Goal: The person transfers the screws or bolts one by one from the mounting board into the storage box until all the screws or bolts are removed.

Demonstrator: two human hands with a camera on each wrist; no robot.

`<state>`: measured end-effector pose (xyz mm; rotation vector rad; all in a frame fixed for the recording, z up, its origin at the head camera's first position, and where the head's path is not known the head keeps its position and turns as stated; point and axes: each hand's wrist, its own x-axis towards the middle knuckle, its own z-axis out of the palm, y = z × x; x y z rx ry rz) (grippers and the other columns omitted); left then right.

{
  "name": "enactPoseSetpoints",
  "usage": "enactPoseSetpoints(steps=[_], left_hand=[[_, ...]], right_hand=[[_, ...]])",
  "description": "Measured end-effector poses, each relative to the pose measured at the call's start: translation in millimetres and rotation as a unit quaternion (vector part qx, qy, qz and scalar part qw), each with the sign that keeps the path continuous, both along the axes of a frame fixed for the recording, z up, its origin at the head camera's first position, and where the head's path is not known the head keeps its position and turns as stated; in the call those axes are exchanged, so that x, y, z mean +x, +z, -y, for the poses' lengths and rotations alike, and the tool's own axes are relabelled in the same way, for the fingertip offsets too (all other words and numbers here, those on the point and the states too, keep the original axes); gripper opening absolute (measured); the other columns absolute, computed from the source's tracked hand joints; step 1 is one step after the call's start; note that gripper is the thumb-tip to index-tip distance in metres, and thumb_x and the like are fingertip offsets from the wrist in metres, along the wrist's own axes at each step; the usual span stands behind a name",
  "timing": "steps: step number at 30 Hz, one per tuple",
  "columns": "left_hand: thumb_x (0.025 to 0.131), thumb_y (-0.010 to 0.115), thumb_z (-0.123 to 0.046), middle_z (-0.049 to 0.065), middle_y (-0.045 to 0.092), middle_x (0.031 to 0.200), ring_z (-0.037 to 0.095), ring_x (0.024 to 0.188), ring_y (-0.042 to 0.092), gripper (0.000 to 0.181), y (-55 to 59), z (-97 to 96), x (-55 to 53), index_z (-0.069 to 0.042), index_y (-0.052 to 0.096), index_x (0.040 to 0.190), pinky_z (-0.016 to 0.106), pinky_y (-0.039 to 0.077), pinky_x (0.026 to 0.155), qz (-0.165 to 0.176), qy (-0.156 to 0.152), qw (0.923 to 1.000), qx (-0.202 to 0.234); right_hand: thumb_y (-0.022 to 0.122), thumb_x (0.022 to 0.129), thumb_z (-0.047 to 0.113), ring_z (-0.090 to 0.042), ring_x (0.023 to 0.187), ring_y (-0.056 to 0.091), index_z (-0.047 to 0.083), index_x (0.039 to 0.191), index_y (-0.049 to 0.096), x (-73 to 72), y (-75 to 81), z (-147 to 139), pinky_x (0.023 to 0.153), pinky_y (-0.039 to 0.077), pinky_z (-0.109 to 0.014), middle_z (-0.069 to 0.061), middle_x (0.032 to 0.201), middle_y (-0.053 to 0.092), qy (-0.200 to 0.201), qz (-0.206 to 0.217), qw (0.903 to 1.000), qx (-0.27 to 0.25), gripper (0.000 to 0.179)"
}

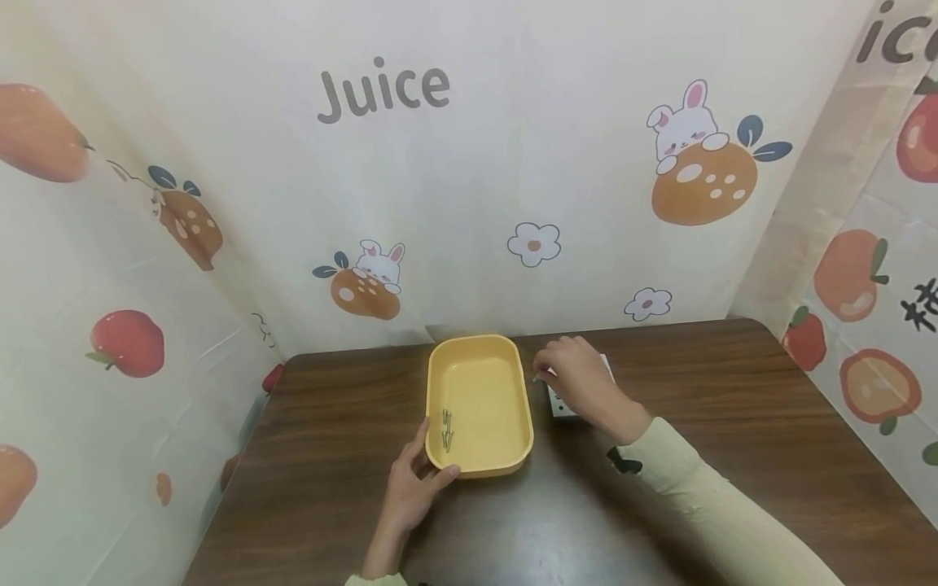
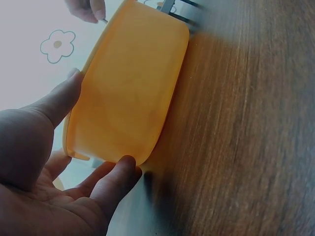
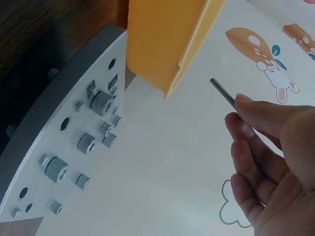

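Observation:
A yellow plastic tray (image 1: 489,399) lies on the table, several small screws (image 1: 447,431) grouped at its left side. My left hand (image 1: 410,488) holds the tray's near left corner, thumb on the near rim and fingers along the left side. To the right of the tray, my right hand (image 1: 582,378) is above a metal block (image 1: 563,405). Between thumb and index finger it pinches a thin threaded screw (image 3: 222,92), whose head end is hidden by the fingers. In the right wrist view, socket-head screws (image 3: 56,168) of different sizes stand in the block's pale face, among bare holes.
The brown wooden table (image 1: 337,456) reaches a fruit-printed curtain (image 1: 469,244) at the back and on both sides. The block stands close to the tray's right wall. A dark strap (image 1: 624,461) shows at the right wrist.

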<state>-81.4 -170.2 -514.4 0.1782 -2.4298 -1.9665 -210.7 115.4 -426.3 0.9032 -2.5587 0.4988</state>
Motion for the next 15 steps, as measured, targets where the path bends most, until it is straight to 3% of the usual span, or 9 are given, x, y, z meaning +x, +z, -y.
enactPoseSetpoints(steps=[9, 15], left_hand=[[0.084, 0.089, -0.006, 0.028, 0.047, 0.149, 0.05, 0.142, 0.05, 0.096, 0.1, -0.5, 0.5, -0.008, 0.036, 0.165, 0.046, 0.053, 0.111, 0.004, 0.001, 1.0, 0.004], [0.084, 0.089, -0.007, 0.029, 0.046, 0.149, 0.05, 0.141, 0.05, 0.096, -0.2, -0.3, 0.5, -0.007, 0.036, 0.165, 0.044, 0.053, 0.11, 0.0, 0.001, 1.0, 0.003]], right_hand=[[0.091, 0.081, 0.005, -0.02, 0.081, 0.064, 0.01, 0.089, 0.081, 5.4, 7.5, 8, 0.077, 0.055, -0.037, 0.0, 0.083, 0.075, 0.001, 0.018, 0.9998, -0.007, 0.014], [0.091, 0.08, 0.007, -0.02, 0.08, 0.064, 0.01, 0.088, 0.081, 5.6, 7.6, 12, 0.076, 0.055, -0.037, 0.001, 0.082, 0.074, 0.015, -0.007, 0.9997, -0.017, 0.014]])
